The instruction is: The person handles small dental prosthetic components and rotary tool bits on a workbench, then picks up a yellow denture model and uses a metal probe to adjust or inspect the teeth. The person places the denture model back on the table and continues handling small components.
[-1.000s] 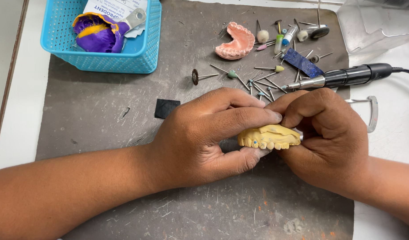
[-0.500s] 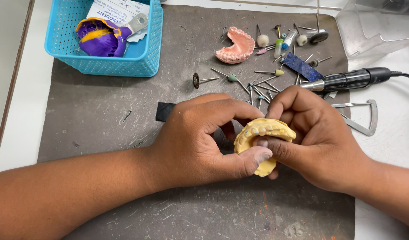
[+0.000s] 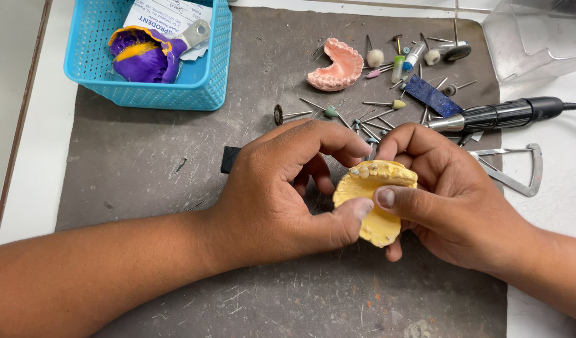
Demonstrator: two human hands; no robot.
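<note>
Head view: left hand [image 3: 282, 194] and right hand [image 3: 454, 197] together over grey mat [image 3: 144, 175] on white tabletop [image 3: 31, 156], fingers of both closed around yellow dental cast [image 3: 370, 199], thumbs pressed on its front. Behind, well apart: pink denture base [image 3: 338, 66], black handpiece [image 3: 500, 116], blue basket [image 3: 203, 81].

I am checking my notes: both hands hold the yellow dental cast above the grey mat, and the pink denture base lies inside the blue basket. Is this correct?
Not quite. The head view shows the pink denture base on the grey mat, beside the blue basket. Both the left hand and right hand hold the yellow dental cast.
</note>
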